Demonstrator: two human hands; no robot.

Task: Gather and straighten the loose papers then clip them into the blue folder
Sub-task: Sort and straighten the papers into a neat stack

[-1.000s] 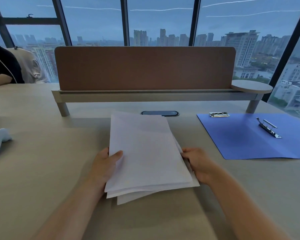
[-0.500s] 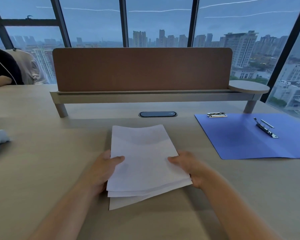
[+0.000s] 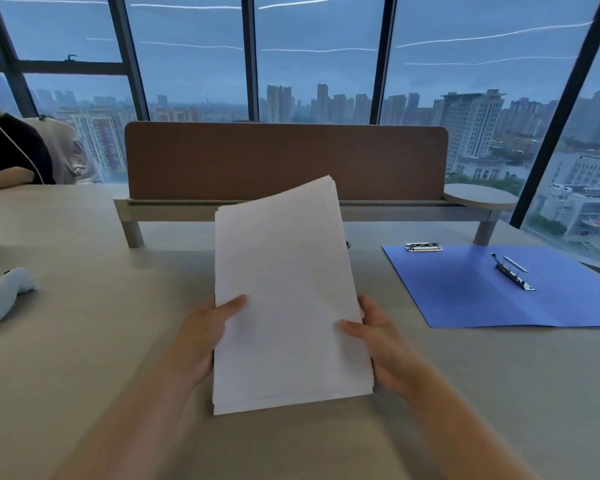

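Note:
A stack of white papers stands nearly upright in front of me, its bottom edge down by the table and its sheets roughly aligned. My left hand grips the stack's left edge with the thumb on the front sheet. My right hand grips the right edge the same way. The blue folder lies open and flat on the table to the right, apart from the papers. A metal spring clip sits along its centre fold, and a second metal clip sits at its far left corner.
A brown desk divider on a grey shelf crosses the back of the table. A white controller-like object lies at the left. A person in a black top sits at the far left. Large windows are behind.
The stack went from lying tilted on the table with fanned sheets to standing nearly upright between both hands, edges now more even. The camera view has tilted upward.

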